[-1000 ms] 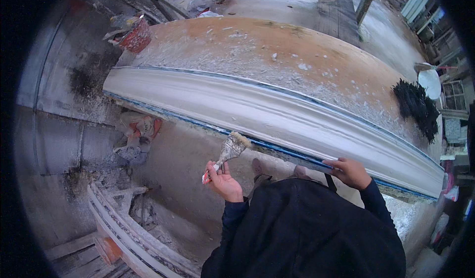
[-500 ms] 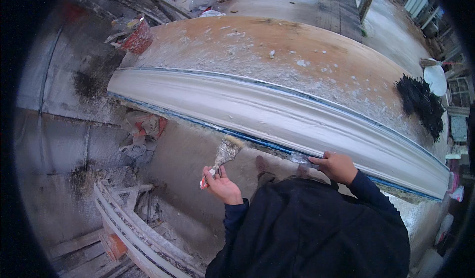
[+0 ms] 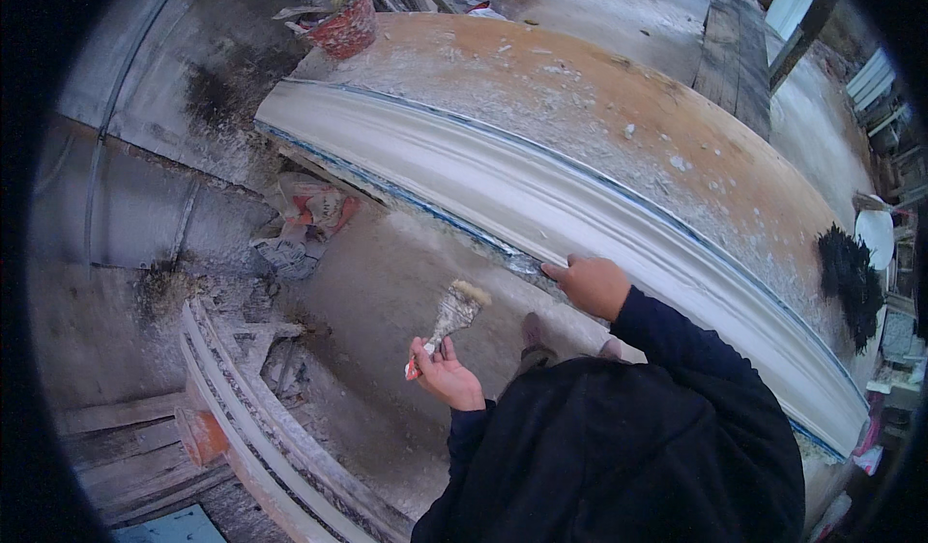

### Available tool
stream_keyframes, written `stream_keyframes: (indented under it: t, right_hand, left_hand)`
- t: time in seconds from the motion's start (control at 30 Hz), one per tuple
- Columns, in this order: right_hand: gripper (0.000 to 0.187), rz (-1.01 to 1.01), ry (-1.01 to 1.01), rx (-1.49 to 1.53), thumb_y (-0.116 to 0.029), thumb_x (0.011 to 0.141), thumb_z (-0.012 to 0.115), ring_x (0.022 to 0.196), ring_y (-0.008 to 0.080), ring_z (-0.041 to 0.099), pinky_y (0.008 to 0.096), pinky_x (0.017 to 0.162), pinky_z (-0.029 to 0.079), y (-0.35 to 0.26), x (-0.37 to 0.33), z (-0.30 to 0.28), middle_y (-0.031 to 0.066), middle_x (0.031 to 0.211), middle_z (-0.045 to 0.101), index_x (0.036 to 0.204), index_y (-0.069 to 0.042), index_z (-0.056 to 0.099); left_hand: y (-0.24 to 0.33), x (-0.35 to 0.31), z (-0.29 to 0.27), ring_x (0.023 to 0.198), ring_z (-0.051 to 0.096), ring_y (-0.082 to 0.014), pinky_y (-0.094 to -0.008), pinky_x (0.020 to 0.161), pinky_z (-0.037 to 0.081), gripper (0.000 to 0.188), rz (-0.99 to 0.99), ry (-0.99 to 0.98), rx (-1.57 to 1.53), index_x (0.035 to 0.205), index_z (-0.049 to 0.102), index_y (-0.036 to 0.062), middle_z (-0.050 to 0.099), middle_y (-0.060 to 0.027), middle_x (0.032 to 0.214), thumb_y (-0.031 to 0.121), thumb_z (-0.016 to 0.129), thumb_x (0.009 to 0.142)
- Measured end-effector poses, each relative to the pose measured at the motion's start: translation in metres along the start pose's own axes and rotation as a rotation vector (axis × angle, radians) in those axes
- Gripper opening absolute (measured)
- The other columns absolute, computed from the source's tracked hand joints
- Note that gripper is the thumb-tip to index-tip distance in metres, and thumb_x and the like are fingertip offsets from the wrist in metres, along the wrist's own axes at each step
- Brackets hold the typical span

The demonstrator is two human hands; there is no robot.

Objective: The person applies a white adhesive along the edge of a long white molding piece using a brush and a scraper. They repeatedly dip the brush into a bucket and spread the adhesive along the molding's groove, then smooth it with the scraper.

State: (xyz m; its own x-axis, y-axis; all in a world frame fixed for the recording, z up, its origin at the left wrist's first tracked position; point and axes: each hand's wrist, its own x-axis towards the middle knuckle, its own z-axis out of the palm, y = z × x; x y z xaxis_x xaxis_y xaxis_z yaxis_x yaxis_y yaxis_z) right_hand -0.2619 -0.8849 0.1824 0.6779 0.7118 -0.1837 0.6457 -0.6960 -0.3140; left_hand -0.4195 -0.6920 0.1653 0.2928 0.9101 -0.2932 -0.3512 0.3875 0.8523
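A long white plaster moulding (image 3: 464,171) with blue edges lies slantwise across the worktable. My right hand (image 3: 592,285) is closed around a scraper (image 3: 523,263), its blade against the near blue edge of the moulding. Low on the left, apart from the moulding, my left hand (image 3: 449,375) pinches the red-ended handle of a flat paintbrush (image 3: 454,313). The brush points up and away from me, crusted with white, with pale yellowish bristles at its tip.
Plaster crumbs litter the brown tabletop (image 3: 580,89) beyond the moulding. A red bucket (image 3: 345,27) stands at its far left, a black fibrous heap (image 3: 851,282) at its right. Crumpled sacks (image 3: 314,210) lie below the left end. A curved pale moulding (image 3: 256,417) occupies the lower left.
My right hand has slid the scraper left along the moulding's near edge. My left hand still holds the brush, now slightly lower and farther from the edge. The view has turned somewhat.
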Motion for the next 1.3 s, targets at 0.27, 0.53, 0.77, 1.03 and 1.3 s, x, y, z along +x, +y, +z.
stream_keyframes:
  t: [0.27,0.53,0.77,1.03,1.3]
  right_hand:
    - [0.030,0.006,0.084,0.040,-0.020,0.083,0.052,0.066,0.0325,0.062,0.0453,0.056,0.048,-0.038,0.083,0.002,0.0142,0.075,0.061,0.112,-0.021,0.060]
    - [0.032,0.039,0.110,0.179,-0.029,0.083,0.056,0.067,0.0323,0.060,0.0443,0.058,0.047,-0.034,0.053,-0.022,0.0123,0.074,0.059,0.114,-0.026,0.062]
    - [0.031,0.207,0.050,0.056,-0.029,0.083,0.057,0.062,0.0308,0.059,0.0424,0.054,0.046,-0.011,-0.040,-0.019,0.0110,0.072,0.055,0.113,-0.028,0.062]
    - [0.032,0.106,-0.030,0.066,-0.025,0.083,0.053,0.065,0.0318,0.061,0.0450,0.055,0.047,-0.013,-0.002,-0.024,0.0120,0.073,0.057,0.114,-0.027,0.061]
    - [0.030,0.050,-0.139,0.102,-0.027,0.083,0.054,0.067,0.0324,0.061,0.0449,0.057,0.048,0.002,0.004,-0.042,0.0140,0.077,0.059,0.112,-0.026,0.062]
  left_hand:
    - [0.003,0.059,0.004,0.104,0.050,-0.0207,-0.0360,0.089,0.043,0.035,-0.035,-0.080,-0.039,0.114,0.048,0.0017,0.047,-0.0086,0.113,0.027,0.055,0.091]
    - [0.007,0.099,0.022,0.100,0.051,-0.0154,-0.0343,0.085,0.045,0.028,-0.119,-0.171,-0.010,0.110,0.050,0.0063,0.051,-0.0054,0.109,0.026,0.056,0.091]
    - [-0.002,0.120,0.027,0.101,0.050,-0.0152,-0.0340,0.085,0.045,0.029,-0.134,-0.195,-0.015,0.110,0.050,0.0068,0.050,-0.0050,0.110,0.026,0.057,0.090]
    - [-0.002,0.107,0.034,0.104,0.049,-0.0174,-0.0368,0.088,0.043,0.031,-0.131,-0.172,0.013,0.110,0.049,0.0057,0.048,-0.0056,0.111,0.028,0.057,0.090]
    - [0.008,0.072,0.035,0.102,0.051,-0.0178,-0.0349,0.085,0.045,0.030,-0.117,-0.104,0.018,0.109,0.050,0.0046,0.049,-0.0073,0.109,0.027,0.057,0.090]
